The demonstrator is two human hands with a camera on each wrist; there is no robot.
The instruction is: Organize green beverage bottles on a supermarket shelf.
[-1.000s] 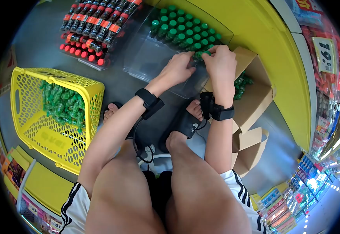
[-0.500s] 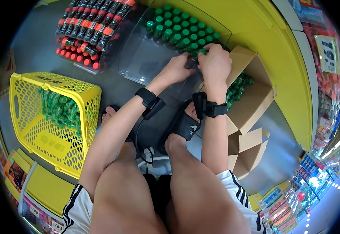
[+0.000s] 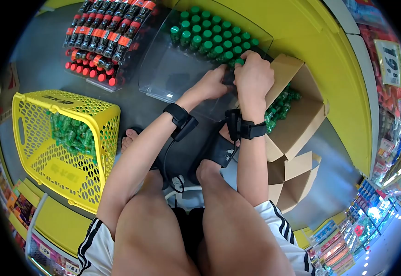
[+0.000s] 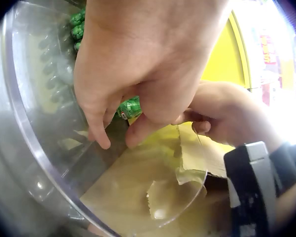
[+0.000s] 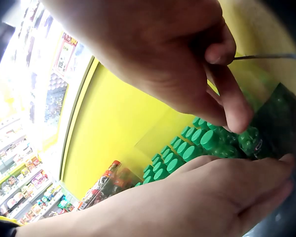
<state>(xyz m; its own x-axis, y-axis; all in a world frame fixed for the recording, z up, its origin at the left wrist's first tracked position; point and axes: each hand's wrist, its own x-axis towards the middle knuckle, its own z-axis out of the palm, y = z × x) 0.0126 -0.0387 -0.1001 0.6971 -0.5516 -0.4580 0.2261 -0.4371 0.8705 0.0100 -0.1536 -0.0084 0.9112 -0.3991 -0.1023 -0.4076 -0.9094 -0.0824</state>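
Note:
Small green-capped bottles stand in rows in a clear plastic tray. At the near right end of the rows, the left hand and right hand face each other. In the left wrist view the left hand has thumb and fingers apart, with a green bottle showing beyond them. A finger of the right hand extends toward a green bottle in the right wrist view, thumb apart; whether it touches is unclear. The left hand lies alongside that bottle.
Red-capped dark bottles fill another clear tray at the upper left. A yellow basket with green bottles lies on the left. On the right, an open cardboard box holds loose green bottles; another cardboard box is below.
The right hand has shifted slightly left, and its fingers now rest near the end of the rows. The left hand stays close by. The head view has shifted a little.

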